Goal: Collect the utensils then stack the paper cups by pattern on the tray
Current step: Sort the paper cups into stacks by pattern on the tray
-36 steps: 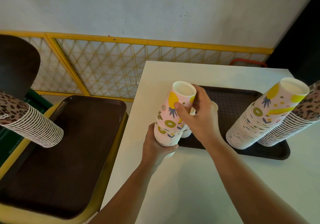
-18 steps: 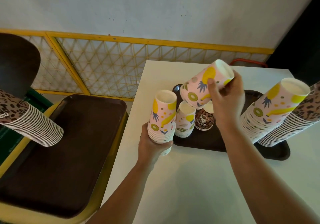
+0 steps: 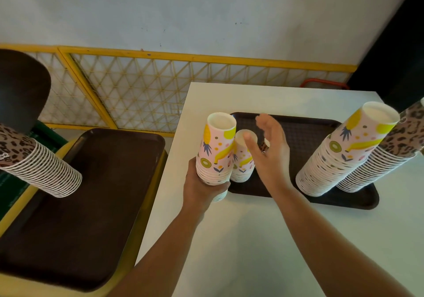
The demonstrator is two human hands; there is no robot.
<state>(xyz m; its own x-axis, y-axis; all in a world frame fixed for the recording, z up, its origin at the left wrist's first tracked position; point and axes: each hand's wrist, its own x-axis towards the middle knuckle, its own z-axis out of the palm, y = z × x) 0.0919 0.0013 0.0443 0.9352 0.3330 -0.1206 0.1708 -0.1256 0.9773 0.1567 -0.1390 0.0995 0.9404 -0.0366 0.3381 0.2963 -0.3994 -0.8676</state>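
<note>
Soft even daylight, wide-angle edge distortion

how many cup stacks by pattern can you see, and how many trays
fruit-pattern stacks: 3 (held stack, small stack, tall stack)
leopard-pattern stacks: 2 (left stack, right stack)
brown trays: 2 (tray on the white table, tray on the left)
total: 5 stacks, 2 trays; one more leopard cup is mostly hidden behind the right hand.

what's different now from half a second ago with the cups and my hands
The right hand no longer holds the fruit-print cup it held tilted above the tray; it hovers open and empty there. The left hand still grips its fruit-print stack. The tall stacks haven't moved.
</note>
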